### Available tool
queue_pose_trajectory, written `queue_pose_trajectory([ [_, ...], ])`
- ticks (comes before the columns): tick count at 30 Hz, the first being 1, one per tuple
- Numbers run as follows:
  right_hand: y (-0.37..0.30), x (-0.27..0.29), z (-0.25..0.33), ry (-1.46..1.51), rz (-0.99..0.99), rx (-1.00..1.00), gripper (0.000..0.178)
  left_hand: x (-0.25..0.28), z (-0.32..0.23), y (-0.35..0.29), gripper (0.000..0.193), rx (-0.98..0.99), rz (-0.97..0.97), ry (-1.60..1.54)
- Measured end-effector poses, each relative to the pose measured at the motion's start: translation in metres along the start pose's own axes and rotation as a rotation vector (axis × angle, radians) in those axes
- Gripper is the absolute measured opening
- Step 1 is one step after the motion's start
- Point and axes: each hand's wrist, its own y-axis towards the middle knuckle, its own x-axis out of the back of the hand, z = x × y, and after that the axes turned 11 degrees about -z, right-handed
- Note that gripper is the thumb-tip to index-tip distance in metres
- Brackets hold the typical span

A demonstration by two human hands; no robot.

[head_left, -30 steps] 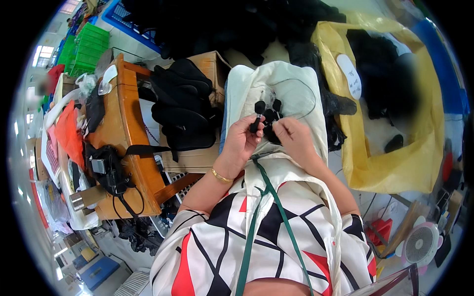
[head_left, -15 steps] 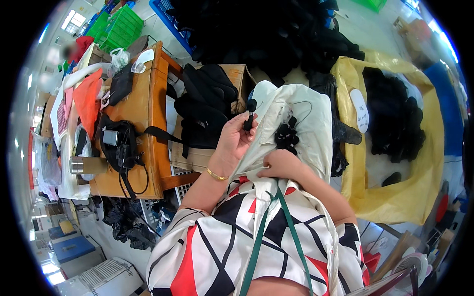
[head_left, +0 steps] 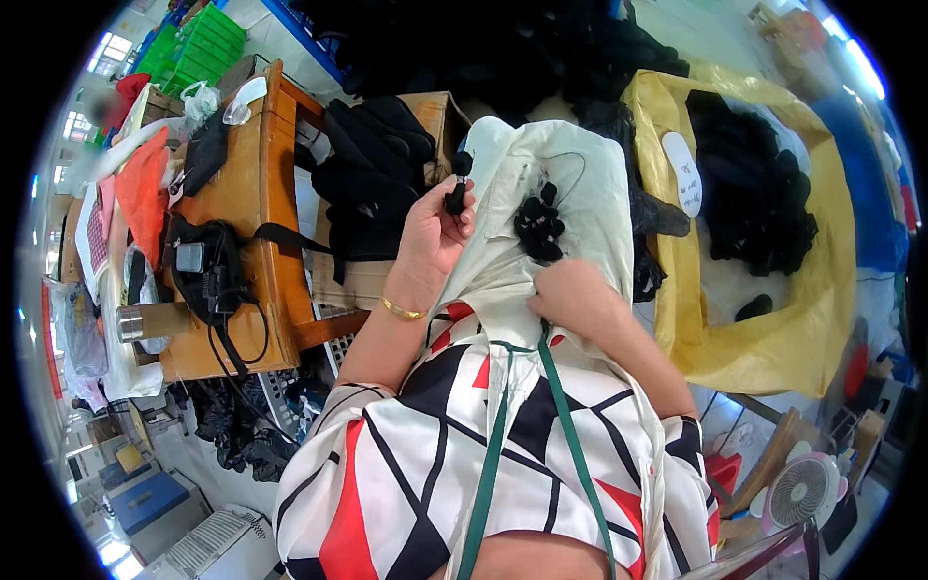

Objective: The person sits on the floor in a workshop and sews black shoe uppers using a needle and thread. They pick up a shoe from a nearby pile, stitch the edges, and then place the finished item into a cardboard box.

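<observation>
the held piece (head_left: 456,198) is black, the lap cloth (head_left: 592,217) off-white, the ties (head_left: 565,420) green. the clothing (head_left: 387,493) is white with black lines and red patches. the sack (head_left: 822,300) is yellow.

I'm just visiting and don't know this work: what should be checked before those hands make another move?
1. Left hand has a secure hold on the small black piece: ok, it looks gripped in the fingers.
2. Right hand is free: cannot tell, its fingers are curled and their tips hidden.
3. Bunch of black pieces is on the white cloth: ok.
4. White cloth lies smooth: not ok, it is creased.
5. Yellow bag is open at the top: ok, black items show inside.
</observation>
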Motion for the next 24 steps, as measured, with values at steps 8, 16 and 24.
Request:
queue_pose_trajectory([
  [8, -0.048, 0.053, -0.055, 1.155, -0.098, -0.272, 0.024, 0.006, 0.003, 0.000, 0.025, -0.022, -0.032, 0.020],
  [16, -0.023, 0.016, -0.033, 1.587, -0.218, -0.294, 0.028, 0.000, 0.022, 0.000, 0.027, 0.219, 0.097, -0.002],
  [24, 0.010, -0.003, -0.026, 0.878, -0.465, -0.257, 0.049, -0.006, 0.028, -0.009, 0.027, 0.281, 0.206, 0.008],
])
